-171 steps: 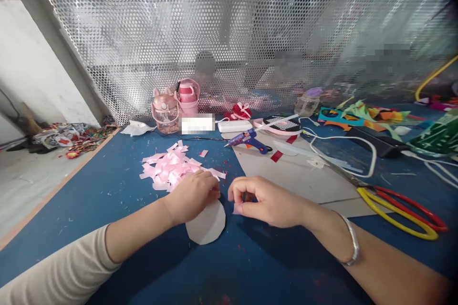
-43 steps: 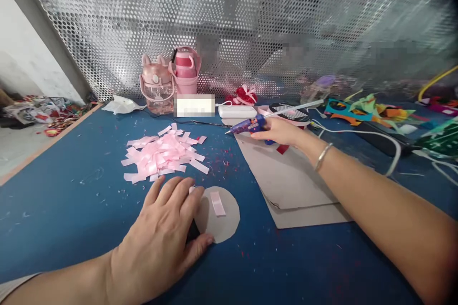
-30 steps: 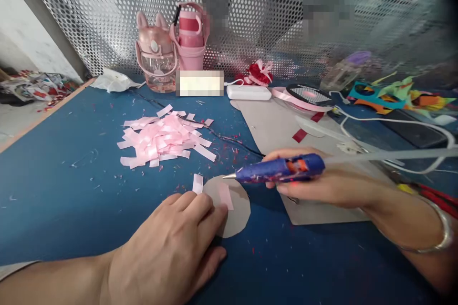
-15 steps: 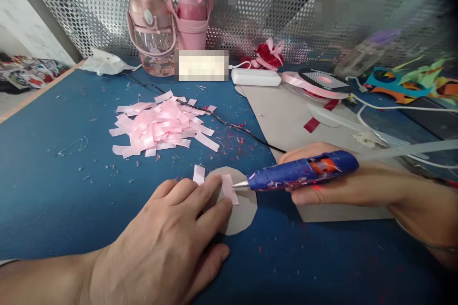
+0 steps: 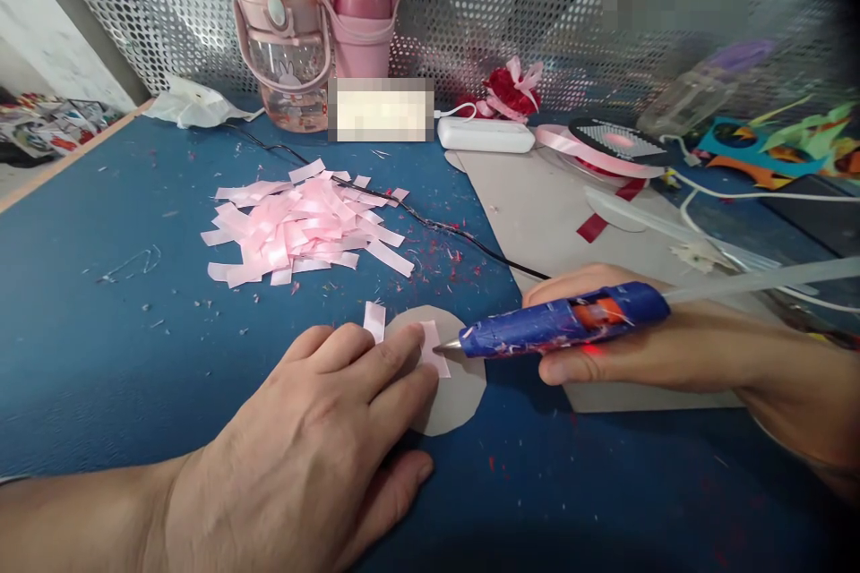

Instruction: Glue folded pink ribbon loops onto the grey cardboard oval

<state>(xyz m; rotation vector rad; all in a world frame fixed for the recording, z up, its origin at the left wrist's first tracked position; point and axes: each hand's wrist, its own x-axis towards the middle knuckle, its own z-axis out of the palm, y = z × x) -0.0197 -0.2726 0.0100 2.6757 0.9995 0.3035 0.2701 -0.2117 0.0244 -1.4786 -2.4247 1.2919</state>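
Observation:
My left hand (image 5: 315,439) lies palm down over a round grey cardboard disc (image 5: 463,398), fingers stretched out and thumb apart. Its index and middle fingertips press the left edge of a short pink ribbon strip (image 5: 436,356) against the disc. Another ribbon piece (image 5: 374,320) sticks out beyond the knuckles at the disc's upper left; its lower end is hidden. My right hand (image 5: 605,376) is wrapped round a blue hot glue gun (image 5: 530,329), its fingers mostly hidden behind it. The metal nozzle tip is at the ribbon strip, and a clear glue stick (image 5: 766,279) runs out of the back.
A pile of cut pink ribbon pieces (image 5: 302,224) lies at the left, crossed by a black cord (image 5: 463,243). Behind stand a rabbit-eared bottle (image 5: 286,45) and a pink tumbler (image 5: 361,36). Grey board (image 5: 511,197), ribbon spools (image 5: 605,148) and a white box (image 5: 485,135) are at the right.
The view has shifted slightly. Both hands keep nearly the same pose, with the nozzle tip still at the ribbon strip on the disc.

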